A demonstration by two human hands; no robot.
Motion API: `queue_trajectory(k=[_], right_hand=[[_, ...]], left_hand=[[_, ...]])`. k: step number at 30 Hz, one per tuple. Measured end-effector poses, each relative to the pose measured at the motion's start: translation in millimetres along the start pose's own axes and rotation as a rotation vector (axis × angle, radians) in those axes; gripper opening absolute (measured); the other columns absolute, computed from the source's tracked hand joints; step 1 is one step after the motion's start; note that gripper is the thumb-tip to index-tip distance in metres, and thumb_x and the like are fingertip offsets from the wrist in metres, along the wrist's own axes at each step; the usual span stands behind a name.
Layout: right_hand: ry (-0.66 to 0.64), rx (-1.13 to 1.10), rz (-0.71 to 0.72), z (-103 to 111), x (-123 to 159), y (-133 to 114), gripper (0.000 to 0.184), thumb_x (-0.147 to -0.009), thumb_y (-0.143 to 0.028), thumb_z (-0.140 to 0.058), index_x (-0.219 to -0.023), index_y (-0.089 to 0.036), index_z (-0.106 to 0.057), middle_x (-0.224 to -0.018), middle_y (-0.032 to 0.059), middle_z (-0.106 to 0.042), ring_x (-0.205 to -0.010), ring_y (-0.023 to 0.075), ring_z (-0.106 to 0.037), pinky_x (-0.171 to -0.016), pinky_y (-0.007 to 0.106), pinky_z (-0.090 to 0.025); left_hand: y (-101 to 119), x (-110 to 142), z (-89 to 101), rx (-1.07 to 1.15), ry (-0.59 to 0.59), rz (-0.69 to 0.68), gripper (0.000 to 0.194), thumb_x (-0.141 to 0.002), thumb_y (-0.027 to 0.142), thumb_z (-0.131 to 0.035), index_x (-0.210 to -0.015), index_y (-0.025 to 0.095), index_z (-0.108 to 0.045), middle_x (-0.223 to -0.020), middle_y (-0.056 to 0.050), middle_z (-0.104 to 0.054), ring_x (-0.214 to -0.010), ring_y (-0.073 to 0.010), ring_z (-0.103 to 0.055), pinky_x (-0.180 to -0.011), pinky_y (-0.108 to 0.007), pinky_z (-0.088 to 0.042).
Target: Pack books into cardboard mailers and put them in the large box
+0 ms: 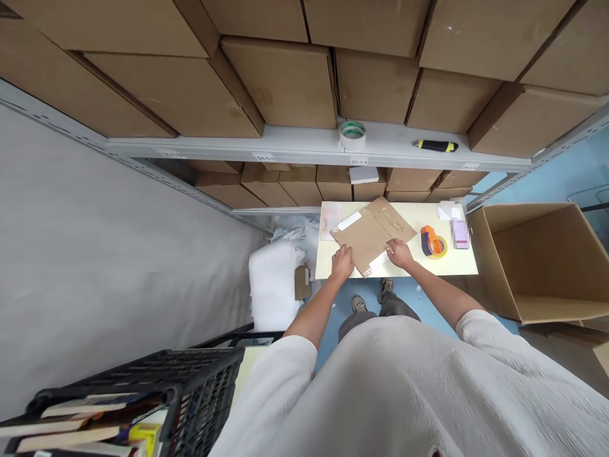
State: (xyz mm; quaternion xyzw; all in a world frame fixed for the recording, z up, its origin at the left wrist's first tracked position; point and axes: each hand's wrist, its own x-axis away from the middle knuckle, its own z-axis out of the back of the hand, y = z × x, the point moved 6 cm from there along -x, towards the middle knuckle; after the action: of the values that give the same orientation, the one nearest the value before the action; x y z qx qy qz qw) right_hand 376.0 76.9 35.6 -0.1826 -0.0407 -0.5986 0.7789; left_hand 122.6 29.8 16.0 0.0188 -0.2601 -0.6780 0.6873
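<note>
A flat cardboard package [368, 238] lies slantwise on the cream tabletop [457, 263], with clear tape and white strips along its edges. My left hand [342, 262] has its fingers curled on the package's near left edge. At the near right edge, my right hand [399, 252] grips the package beside a white label [379, 260]. The exact fingertip contact is too small to make out. An orange and dark tape dispenser [429, 241] with a roll of tape sits to the right of my right hand.
Cardboard boxes [280, 82] fill the shelves ahead; a tape roll [353, 134] and a utility knife [435, 146] lie on the shelf edge. A large open carton [547, 260] stands right. At left are white foam wrap [273, 282] and a black crate [204, 393] of books.
</note>
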Motion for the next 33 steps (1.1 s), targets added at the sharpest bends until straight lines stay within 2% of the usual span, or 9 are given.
queue_trajectory(k=[4,9,12,16,20,25,30,33], right_hand=[[-0.053,-0.016,-0.099,10,-37,39,0.046,-0.102,-0.028,-0.059,-0.147,-0.019,-0.067,-0.151,0.0164,-0.065,-0.131,0.0325,-0.063,-0.107,0.043,-0.051],[-0.064,-0.059,-0.151,13,-88,79,0.049,-0.095,-0.032,-0.064,-0.143,-0.021,-0.068,-0.144,0.0182,-0.065,-0.128,0.0357,-0.063,-0.107,0.049,-0.052],[-0.071,-0.105,-0.165,8,-114,96,0.051,-0.093,-0.033,-0.064,-0.143,-0.021,-0.065,-0.144,0.0203,-0.062,-0.128,0.0371,-0.061,-0.107,0.053,-0.051],[-0.128,-0.182,-0.184,0,-136,103,0.055,-0.094,-0.035,-0.063,-0.146,-0.021,-0.058,-0.147,0.0206,-0.059,-0.135,0.0386,-0.055,-0.113,0.056,-0.046],[-0.188,-0.230,-0.293,2,-143,105,0.062,-0.094,-0.038,-0.065,-0.153,-0.024,-0.050,-0.155,0.0178,-0.055,-0.144,0.0382,-0.050,-0.119,0.054,-0.041],[-0.199,-0.266,-0.435,9,-141,112,0.061,-0.093,-0.042,-0.068,-0.148,-0.021,-0.052,-0.151,0.0206,-0.057,-0.142,0.0385,-0.053,-0.116,0.052,-0.044],[-0.199,-0.261,-0.480,10,-121,116,0.060,-0.091,-0.051,-0.072,-0.139,-0.019,-0.057,-0.146,0.0219,-0.058,-0.138,0.0399,-0.057,-0.114,0.053,-0.047],[-0.172,-0.296,-0.536,9,-99,116,0.063,-0.090,-0.054,-0.074,-0.139,-0.018,-0.057,-0.145,0.0221,-0.058,-0.134,0.0379,-0.061,-0.110,0.049,-0.052]], left_hand=[[2,-10,-12.3,0.029,-0.069,0.084,0.051,-0.100,0.017,-0.050,-0.150,0.023,-0.059,-0.167,-0.016,-0.048,-0.131,-0.0320,-0.069,-0.113,-0.047,-0.054],[7,-23,-29.0,0.084,-0.091,0.203,0.052,-0.099,0.020,-0.053,-0.152,0.024,-0.055,-0.171,-0.017,-0.042,-0.129,-0.0315,-0.070,-0.111,-0.047,-0.055],[7,-27,-38.4,0.140,-0.068,0.298,0.053,-0.098,0.019,-0.055,-0.150,0.024,-0.055,-0.171,-0.017,-0.042,-0.131,-0.0304,-0.070,-0.111,-0.045,-0.056],[2,-28,-45.0,0.251,-0.006,0.412,0.052,-0.095,0.017,-0.057,-0.146,0.024,-0.059,-0.168,-0.015,-0.044,-0.137,-0.0297,-0.066,-0.116,-0.043,-0.055],[1,-26,-41.5,0.334,0.104,0.418,0.053,-0.087,0.013,-0.063,-0.139,0.022,-0.064,-0.161,-0.016,-0.048,-0.143,-0.0321,-0.060,-0.125,-0.045,-0.049],[3,-22,-27.5,0.277,0.219,0.365,0.058,-0.078,0.007,-0.068,-0.133,0.024,-0.064,-0.159,-0.015,-0.046,-0.140,-0.0374,-0.058,-0.122,-0.054,-0.047],[-10,-29,-6.2,0.253,0.247,0.346,0.052,-0.080,0.008,-0.067,-0.130,0.023,-0.064,-0.160,-0.016,-0.045,-0.140,-0.0381,-0.058,-0.123,-0.054,-0.046],[-19,-41,6.4,0.251,0.228,0.301,0.054,-0.079,0.009,-0.069,-0.131,0.024,-0.063,-0.164,-0.016,-0.043,-0.142,-0.0389,-0.057,-0.124,-0.055,-0.045]])
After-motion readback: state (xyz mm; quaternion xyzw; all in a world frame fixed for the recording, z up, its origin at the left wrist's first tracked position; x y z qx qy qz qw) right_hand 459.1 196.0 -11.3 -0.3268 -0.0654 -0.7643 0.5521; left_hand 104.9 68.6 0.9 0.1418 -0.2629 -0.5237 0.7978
